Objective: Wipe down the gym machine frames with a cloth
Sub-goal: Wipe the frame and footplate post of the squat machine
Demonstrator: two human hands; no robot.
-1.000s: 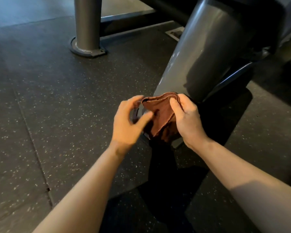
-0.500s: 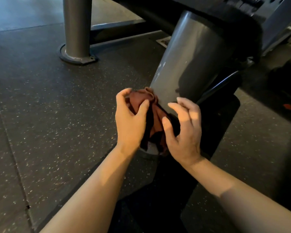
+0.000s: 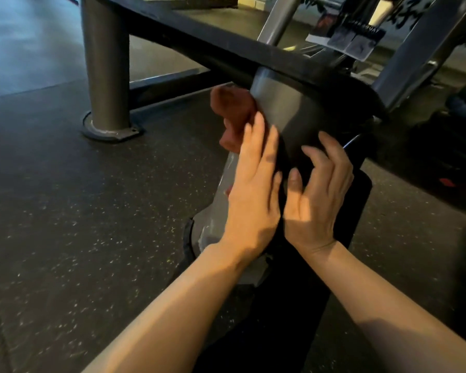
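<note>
Dim gym, warm light on both forearms — hands motion-blurred, edges perhaps slightly warped.

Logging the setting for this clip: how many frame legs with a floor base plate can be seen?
2. One upright leg stands far left on its base plate. One slanted leg is at centre, behind both hands, beside the cloth. Others may be hidden.

Left hand (image 3: 253,189) reaches forward with straight fingers; right hand (image 3: 318,195) beside it, fingers loosely curled.
</note>
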